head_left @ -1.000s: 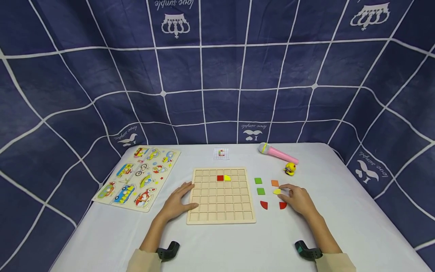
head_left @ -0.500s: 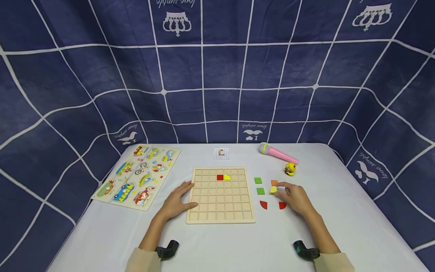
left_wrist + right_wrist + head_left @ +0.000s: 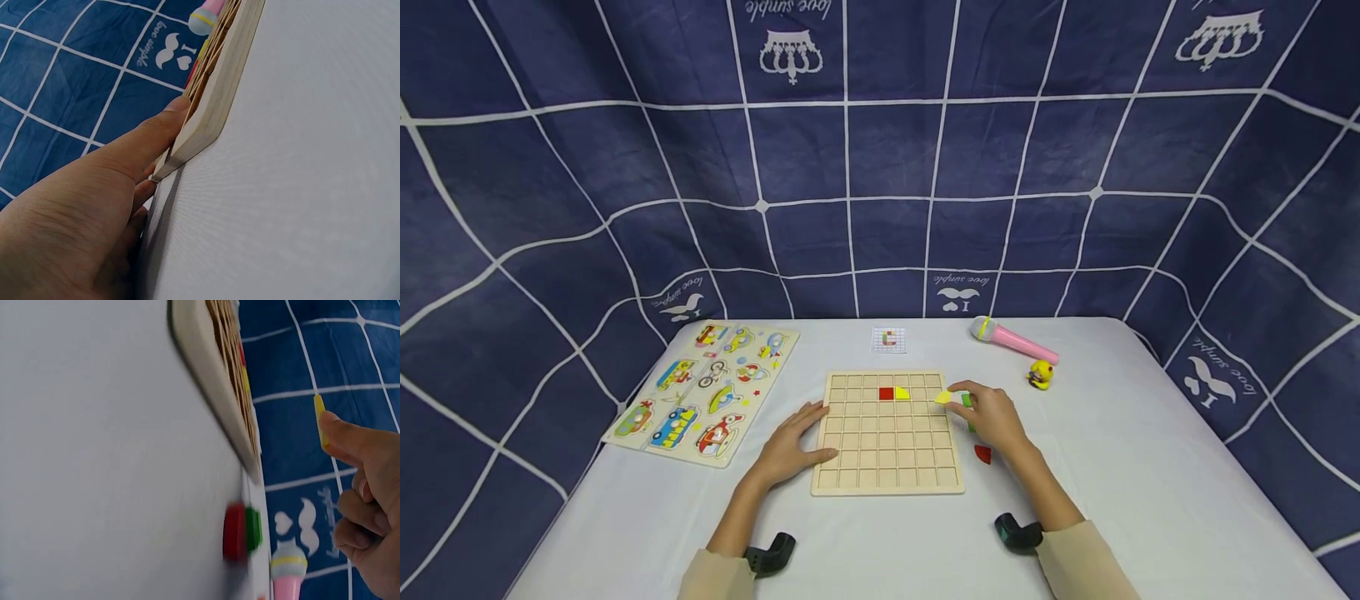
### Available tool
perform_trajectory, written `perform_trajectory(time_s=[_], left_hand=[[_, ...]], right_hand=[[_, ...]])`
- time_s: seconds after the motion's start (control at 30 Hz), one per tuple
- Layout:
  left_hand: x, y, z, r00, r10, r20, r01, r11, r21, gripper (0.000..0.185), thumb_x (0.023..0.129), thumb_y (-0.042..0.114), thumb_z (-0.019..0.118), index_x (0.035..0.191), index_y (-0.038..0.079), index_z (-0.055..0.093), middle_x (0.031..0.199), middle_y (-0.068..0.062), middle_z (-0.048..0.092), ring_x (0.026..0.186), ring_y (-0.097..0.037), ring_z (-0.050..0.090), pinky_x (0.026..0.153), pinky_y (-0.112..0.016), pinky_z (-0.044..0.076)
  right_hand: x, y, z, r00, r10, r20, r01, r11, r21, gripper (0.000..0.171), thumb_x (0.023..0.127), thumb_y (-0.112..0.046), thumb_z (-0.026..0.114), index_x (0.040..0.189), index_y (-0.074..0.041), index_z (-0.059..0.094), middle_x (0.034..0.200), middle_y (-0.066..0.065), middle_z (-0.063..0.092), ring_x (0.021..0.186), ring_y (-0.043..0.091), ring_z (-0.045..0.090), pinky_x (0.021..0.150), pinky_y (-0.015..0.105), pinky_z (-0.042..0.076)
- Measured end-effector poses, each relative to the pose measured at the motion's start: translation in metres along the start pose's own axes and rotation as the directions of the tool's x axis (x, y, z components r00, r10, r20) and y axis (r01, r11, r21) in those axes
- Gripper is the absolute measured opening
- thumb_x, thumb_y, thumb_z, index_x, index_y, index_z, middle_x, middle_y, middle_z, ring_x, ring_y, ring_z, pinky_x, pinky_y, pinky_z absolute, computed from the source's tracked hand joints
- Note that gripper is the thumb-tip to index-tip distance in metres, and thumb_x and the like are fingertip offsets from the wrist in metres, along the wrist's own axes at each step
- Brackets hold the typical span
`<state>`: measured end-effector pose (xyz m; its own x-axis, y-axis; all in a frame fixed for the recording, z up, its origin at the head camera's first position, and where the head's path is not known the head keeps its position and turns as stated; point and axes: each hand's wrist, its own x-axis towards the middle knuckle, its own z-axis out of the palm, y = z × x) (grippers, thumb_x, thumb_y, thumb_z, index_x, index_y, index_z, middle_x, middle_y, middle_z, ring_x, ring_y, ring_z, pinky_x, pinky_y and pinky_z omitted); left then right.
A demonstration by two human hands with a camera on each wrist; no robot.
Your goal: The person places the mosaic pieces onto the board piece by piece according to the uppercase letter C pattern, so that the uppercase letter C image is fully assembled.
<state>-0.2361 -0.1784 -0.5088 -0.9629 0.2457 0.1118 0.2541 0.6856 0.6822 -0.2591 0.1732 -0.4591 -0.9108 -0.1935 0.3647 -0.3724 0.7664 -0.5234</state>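
We are holding a yellow tile pinched at the fingertips of our right hand, and it is hovering just over the right edge of the wooden grid board, near the board's far right corner. The cells already filled, a red square and a yellow piece, are lying to the left of the tile in the second row from the far edge, so the open cells beside them are sitting leftward from our right hand, which is the nearer of the two hands. The right wrist view is showing the tile edge-on against the fingertip, so we cannot tell its outline or which way it is turned. Our left hand is resting with straight fingers against the board's left edge, the thumb pressing its side. Our right hand is covering most of the loose pieces at the board's right; only a green sliver and a red quarter piece are showing on the surface. The small pattern card beyond the board's far edge is too small to read
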Motion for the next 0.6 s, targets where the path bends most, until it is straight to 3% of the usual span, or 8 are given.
perform_trajectory(time_s=[0.33,0.6], left_hand=[[-0.002,0.002,-0.001,1.000,-0.008,-0.001,0.008,1.000,-0.005,0.085,0.068,0.051,0.076,0.138,0.015,0.045,0.147,-0.002,0.034,0.138,-0.026,0.020,0.108,-0.052,0.018],[-0.001,0.002,0.000,1.000,0.001,0.005,-0.001,1.000,0.006,0.083,0.069,0.051,0.075,0.138,0.016,0.044,0.146,-0.001,0.034,0.138,-0.025,0.020,0.108,-0.052,0.019]], right_hand=[[0.038,-0.046,0.046,0.997,-0.067,-0.037,0.069,0.995,0.068,0.032,0.081,-0.031,0.071,0.105,-0.010,0.068,0.049,-0.009,0.029,0.044,0.004,0.020,0.038,0.019,0.020],[0.053,-0.055,0.086,0.998,-0.067,0.019,0.065,0.996,0.062,0.031,0.081,-0.030,0.071,0.106,-0.012,0.068,0.046,-0.009,0.033,0.041,0.004,0.024,0.037,0.020,0.023]])
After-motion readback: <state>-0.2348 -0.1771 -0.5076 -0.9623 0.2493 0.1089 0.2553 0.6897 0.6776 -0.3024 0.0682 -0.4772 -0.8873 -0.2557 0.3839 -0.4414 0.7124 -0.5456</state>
